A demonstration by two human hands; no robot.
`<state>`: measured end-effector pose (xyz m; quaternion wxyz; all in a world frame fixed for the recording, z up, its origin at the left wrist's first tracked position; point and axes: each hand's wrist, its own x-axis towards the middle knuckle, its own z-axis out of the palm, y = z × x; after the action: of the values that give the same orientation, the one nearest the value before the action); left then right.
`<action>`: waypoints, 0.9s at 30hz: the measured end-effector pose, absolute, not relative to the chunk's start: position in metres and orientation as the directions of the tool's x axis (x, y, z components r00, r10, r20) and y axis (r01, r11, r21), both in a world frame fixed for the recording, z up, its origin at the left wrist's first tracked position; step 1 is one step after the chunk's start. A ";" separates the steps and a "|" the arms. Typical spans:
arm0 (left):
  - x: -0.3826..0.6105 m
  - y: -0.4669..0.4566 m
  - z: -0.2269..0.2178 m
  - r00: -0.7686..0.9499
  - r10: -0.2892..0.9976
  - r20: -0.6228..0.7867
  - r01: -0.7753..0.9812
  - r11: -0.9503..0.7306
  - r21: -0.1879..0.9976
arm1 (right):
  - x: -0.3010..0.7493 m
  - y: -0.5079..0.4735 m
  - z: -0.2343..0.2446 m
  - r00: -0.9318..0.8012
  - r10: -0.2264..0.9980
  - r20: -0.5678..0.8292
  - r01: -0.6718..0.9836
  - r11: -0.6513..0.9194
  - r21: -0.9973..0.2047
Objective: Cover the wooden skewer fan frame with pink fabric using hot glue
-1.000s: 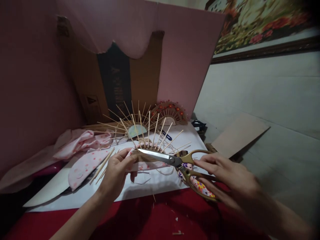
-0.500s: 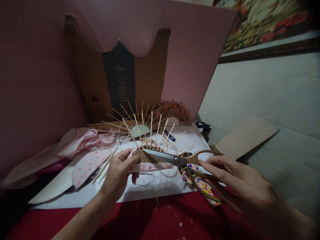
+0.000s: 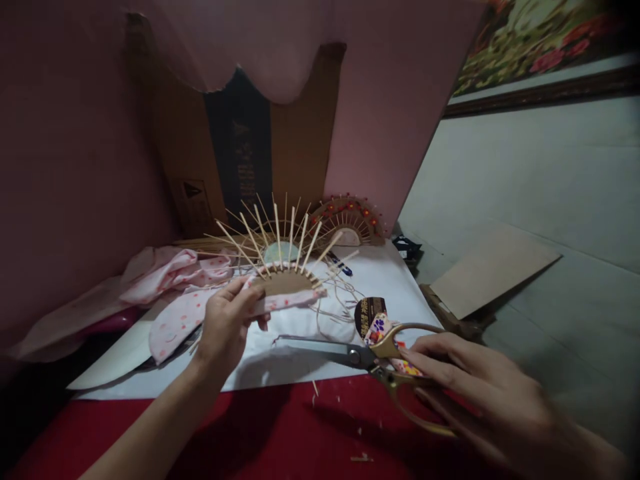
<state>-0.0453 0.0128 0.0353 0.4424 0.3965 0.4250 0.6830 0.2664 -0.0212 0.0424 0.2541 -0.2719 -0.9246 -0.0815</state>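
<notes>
My left hand [image 3: 225,323] grips the left end of a half-round cardboard piece [image 3: 285,285] edged with pink dotted cloth. Thin wooden sticks [image 3: 279,237] fan out from its curved edge. Fingers of my right hand [image 3: 475,377] are in and around the gold handles of a pair of scissors [image 3: 355,356]. The scissors' blades point left, below the cardboard piece and apart from it, and look closed. Beside my left hand lies a pink dotted cloth half-circle [image 3: 175,325]. A floral-patterned piece [image 3: 379,327] sits partly hidden behind the scissors.
Behind, a stick fan with a pale green centre [image 3: 281,251] and a decorated brown fan [image 3: 345,217] stand against a large pink-covered cardboard box [image 3: 380,120]. Loose string [image 3: 333,310] and a dark round label [image 3: 365,312] lie on white paper over a red surface [image 3: 280,433].
The scissors have dropped away from the cardboard piece, which they overlapped before. My left hand has moved slightly left and up with the piece, and its cardboard face shows more now.
</notes>
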 end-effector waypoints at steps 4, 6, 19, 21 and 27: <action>-0.051 0.017 0.037 -0.353 0.916 0.192 -0.294 -0.303 0.906 | 0.242 -0.020 0.038 -0.713 0.550 0.434 0.561 0.820 -0.116; -0.053 0.019 0.037 -0.352 0.911 0.214 -0.300 -0.327 0.896 | 0.225 -0.014 0.034 -0.718 0.581 0.384 0.566 0.808 -0.164; -0.045 0.013 0.036 -0.244 0.953 0.178 -0.362 -0.260 0.895 | 0.148 0.054 -0.008 -0.811 0.473 0.344 0.427 0.881 -0.205; -0.045 0.012 0.036 -0.235 0.956 0.174 -0.367 -0.253 0.895 | 0.146 0.059 -0.010 -0.812 0.459 0.359 0.415 0.888 -0.197; -0.044 0.011 0.036 -0.240 0.959 0.153 -0.368 -0.236 0.899 | 0.154 0.037 0.001 -0.720 0.570 0.396 0.571 0.811 -0.129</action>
<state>-0.0435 0.0110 0.0359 0.4834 0.3829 0.3854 0.6864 0.1544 0.0371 0.0014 0.2134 -0.3076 -0.9273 -0.0011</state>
